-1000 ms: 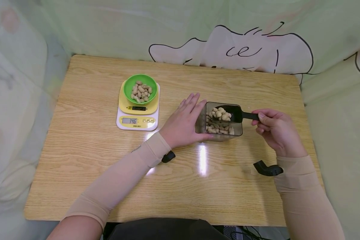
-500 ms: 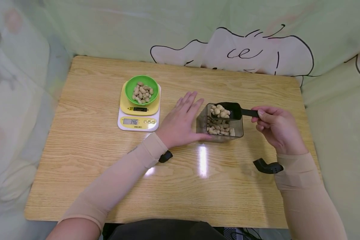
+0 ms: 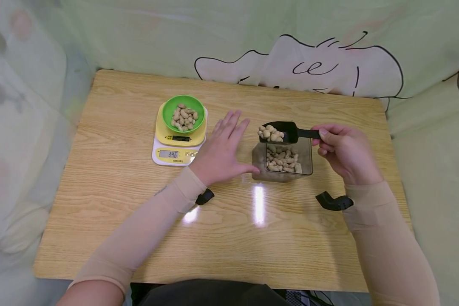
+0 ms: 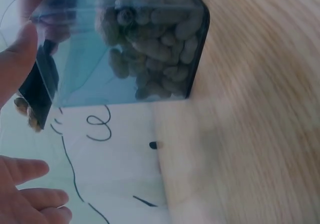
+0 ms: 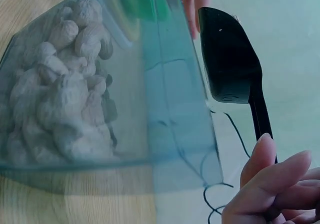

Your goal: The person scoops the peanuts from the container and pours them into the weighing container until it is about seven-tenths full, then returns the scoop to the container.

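My right hand pinches the handle of a black scoop, which carries several peanuts over the far edge of a clear plastic container. More unshelled peanuts lie inside that container. Left of it, my left hand spreads its fingers and holds nothing; in the head view its thumb is just off the container's side. In the right wrist view the scoop is seen from its underside, above the container's rim.
A green bowl with peanuts sits on a yellow and white kitchen scale reading 34.6. The wooden table meets a fabric backdrop at its far edge.
The loaded scoop has risen out of the container and shifted left with my right hand. My left hand has drawn away leftward from the container's side.
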A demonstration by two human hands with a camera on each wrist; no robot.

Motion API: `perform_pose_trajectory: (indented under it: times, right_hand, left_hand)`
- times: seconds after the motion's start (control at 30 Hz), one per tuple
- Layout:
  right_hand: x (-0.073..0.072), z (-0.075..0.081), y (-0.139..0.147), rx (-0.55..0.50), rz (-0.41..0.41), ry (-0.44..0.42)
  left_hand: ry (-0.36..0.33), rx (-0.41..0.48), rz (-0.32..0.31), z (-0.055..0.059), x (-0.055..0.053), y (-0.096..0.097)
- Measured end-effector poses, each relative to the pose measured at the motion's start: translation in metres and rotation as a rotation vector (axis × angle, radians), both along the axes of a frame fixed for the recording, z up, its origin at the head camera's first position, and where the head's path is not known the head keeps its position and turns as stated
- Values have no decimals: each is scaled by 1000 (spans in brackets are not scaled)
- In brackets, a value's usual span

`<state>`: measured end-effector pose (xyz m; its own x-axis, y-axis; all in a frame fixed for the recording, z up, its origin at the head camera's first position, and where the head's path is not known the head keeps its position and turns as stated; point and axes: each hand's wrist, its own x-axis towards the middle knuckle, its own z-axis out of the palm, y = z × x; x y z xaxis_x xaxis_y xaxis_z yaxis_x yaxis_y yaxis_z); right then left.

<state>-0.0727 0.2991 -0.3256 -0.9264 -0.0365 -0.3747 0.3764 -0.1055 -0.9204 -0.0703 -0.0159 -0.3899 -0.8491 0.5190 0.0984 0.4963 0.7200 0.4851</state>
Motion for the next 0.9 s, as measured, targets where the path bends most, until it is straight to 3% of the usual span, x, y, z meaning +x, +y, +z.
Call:
perform_pose_trajectory:
  times: [0.47,0.9]
  right_hand:
    - [-22,6,-36,83,41,23]
    - [-37,15,-68,179,92,19]
  left_hand:
    - [-13,60,92,4,-3,-28]
    - [-56,123,235,7,-7,-63]
